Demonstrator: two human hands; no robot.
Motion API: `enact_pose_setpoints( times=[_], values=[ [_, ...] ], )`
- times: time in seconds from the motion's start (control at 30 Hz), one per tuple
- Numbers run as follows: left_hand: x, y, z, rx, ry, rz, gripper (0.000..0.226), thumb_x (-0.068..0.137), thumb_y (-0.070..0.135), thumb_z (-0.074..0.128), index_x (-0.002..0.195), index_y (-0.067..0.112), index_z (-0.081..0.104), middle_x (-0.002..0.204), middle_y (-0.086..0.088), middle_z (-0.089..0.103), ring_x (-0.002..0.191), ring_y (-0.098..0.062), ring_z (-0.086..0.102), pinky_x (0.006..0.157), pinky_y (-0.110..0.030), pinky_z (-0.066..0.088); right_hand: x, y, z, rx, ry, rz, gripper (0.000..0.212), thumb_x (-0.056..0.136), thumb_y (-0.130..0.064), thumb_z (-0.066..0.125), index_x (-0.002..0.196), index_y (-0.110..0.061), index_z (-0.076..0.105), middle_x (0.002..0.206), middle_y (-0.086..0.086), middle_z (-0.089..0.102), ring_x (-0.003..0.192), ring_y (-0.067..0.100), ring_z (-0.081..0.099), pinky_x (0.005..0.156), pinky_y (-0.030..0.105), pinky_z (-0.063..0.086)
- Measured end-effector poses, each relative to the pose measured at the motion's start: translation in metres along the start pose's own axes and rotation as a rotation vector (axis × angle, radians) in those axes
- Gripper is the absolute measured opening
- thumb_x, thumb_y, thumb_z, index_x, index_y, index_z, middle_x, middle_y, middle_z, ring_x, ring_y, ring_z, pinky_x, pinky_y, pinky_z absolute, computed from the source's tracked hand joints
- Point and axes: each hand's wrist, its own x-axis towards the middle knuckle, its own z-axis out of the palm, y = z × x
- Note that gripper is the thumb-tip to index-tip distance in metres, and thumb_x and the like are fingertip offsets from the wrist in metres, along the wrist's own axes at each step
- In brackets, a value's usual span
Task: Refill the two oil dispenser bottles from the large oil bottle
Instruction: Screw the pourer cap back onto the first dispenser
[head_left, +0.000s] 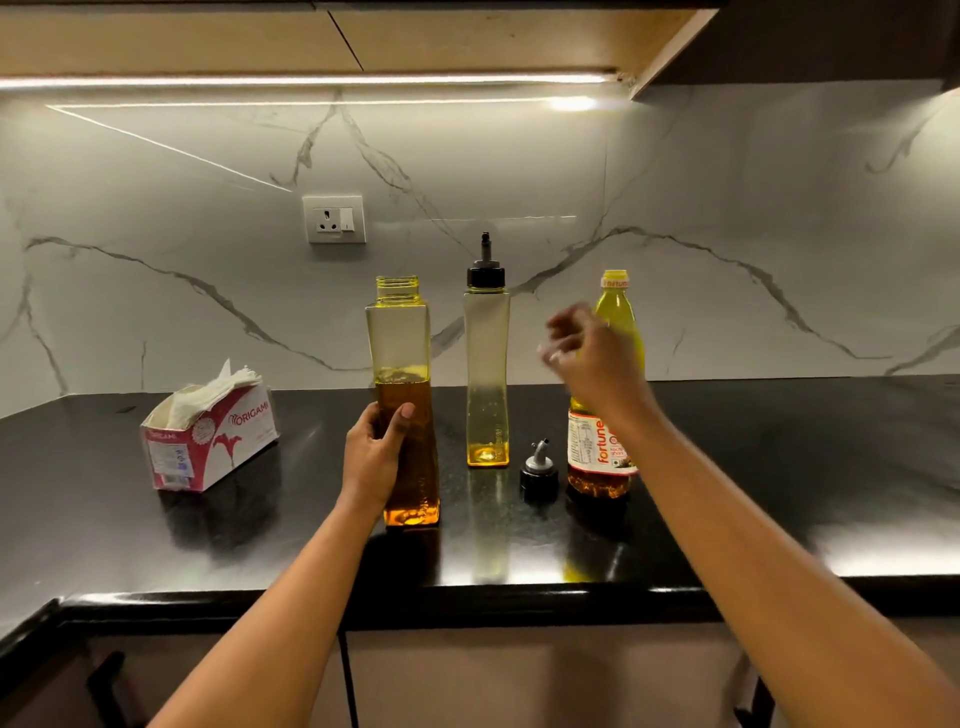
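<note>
Nearest on the tabletop (260, 530): left hand (376, 457) wrapped round the lower half of the uncapped dispenser bottle (402, 338), upright, roughly half full, mouth open; its spout cap (539, 470) sits loose a bit further back to the right; just behind that stands the large oil bottle (602, 452), upright, cap on, low on oil; right hand (587, 358) is up in front of its shoulder, way nearer than the left, fingers loosely curled but blurry, so can't tell if it's gripping anything; the capped dispenser bottle (487, 374), nearly empty, stands furthest back between them; I'd guess right hand lifts and tips leftward.
</note>
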Motion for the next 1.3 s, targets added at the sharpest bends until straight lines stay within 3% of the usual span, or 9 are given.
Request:
enact_pose_setpoints(
  times=[0.1,0.17,0.4,0.67,0.73,0.87,0.97,1.07,1.3],
  values=[
    [0.0,-0.001,-0.002,0.011,-0.002,-0.001,0.078,0.046,0.084,0.069,0.101,0.029,0.061,0.093,0.002,0.071,0.086,-0.016,0.071,0.072,-0.032,0.059,-0.022,0.008,0.04,-0.231,-0.432,0.14,0.051,0.087,-0.019,0.064,0.132,-0.014,0.041,0.126,0.009,0.052,0.113,0.024,0.054,0.092,0.032,0.046],
    [0.001,-0.002,-0.002,0.011,-0.01,0.005,0.079,0.046,0.084,0.068,0.101,0.029,0.061,0.094,0.002,0.071,0.087,-0.016,0.071,0.072,-0.031,0.059,-0.033,0.022,0.064,-0.381,-0.553,0.197,0.058,0.089,-0.018,0.06,0.139,-0.015,0.031,0.133,0.014,0.046,0.12,0.031,0.049,0.097,0.039,0.041],
    [0.003,-0.004,-0.003,-0.006,-0.017,0.001,0.079,0.046,0.083,0.07,0.101,0.027,0.061,0.093,0.001,0.071,0.088,-0.019,0.071,0.072,-0.032,0.059,-0.041,0.044,0.101,-0.504,-0.538,0.247,0.053,0.091,-0.003,0.046,0.14,-0.011,0.027,0.131,0.02,0.039,0.119,0.039,0.046,0.095,0.044,0.042],
    [0.006,-0.001,-0.008,-0.051,-0.081,-0.055,0.089,0.039,0.081,0.074,0.106,0.024,0.059,0.094,0.003,0.072,0.085,-0.013,0.072,0.065,-0.022,0.056,-0.033,0.049,0.108,-0.478,-0.624,0.19,0.048,0.086,-0.011,0.062,0.13,-0.014,0.042,0.126,0.012,0.046,0.112,0.031,0.053,0.091,0.037,0.045],
    [0.006,0.002,-0.009,-0.045,-0.113,-0.073,0.086,0.042,0.078,0.075,0.108,0.025,0.059,0.094,0.004,0.073,0.087,-0.013,0.072,0.066,-0.022,0.056,-0.031,0.048,0.102,-0.421,-0.634,0.212,0.05,0.08,-0.018,0.072,0.124,-0.016,0.049,0.122,0.007,0.05,0.106,0.025,0.055,0.085,0.032,0.047],
    [0.006,0.006,-0.011,-0.065,-0.158,-0.089,0.039,0.075,0.046,0.07,0.107,0.027,0.057,0.096,0.004,0.071,0.085,-0.01,0.071,0.064,-0.019,0.055,-0.012,0.034,0.077,-0.066,-0.604,0.359,0.051,0.073,-0.02,0.078,0.117,-0.02,0.054,0.115,0.003,0.056,0.1,0.019,0.055,0.085,0.033,0.054],
    [0.005,0.004,-0.013,-0.077,-0.17,-0.098,0.039,0.077,0.042,0.072,0.11,0.026,0.057,0.098,0.003,0.072,0.088,-0.012,0.071,0.067,-0.022,0.056,0.019,0.001,0.043,0.496,-0.456,0.39,0.052,0.074,-0.014,0.077,0.119,-0.017,0.052,0.113,0.007,0.053,0.099,0.02,0.056,0.083,0.032,0.055],
    [0.002,0.0,-0.016,-0.104,-0.183,-0.129,0.056,0.068,0.048,0.079,0.114,0.024,0.057,0.105,-0.003,0.071,0.094,-0.018,0.071,0.072,-0.029,0.057,0.058,-0.036,0.013,0.822,-0.357,0.25,0.054,0.076,-0.007,0.073,0.121,-0.017,0.046,0.119,0.012,0.049,0.101,0.024,0.057,0.077,0.026,0.056],
    [0.005,-0.002,-0.026,-0.089,-0.251,-0.188,0.09,0.047,0.059,0.088,0.124,0.024,0.055,0.118,-0.006,0.068,0.111,-0.025,0.064,0.09,-0.04,0.054,0.102,-0.083,0.007,0.679,-0.532,0.043,0.068,0.08,-0.007,0.071,0.135,-0.022,0.034,0.107,0.008,0.048,0.092,0.023,0.06,0.081,0.028,0.057]
  ],
)
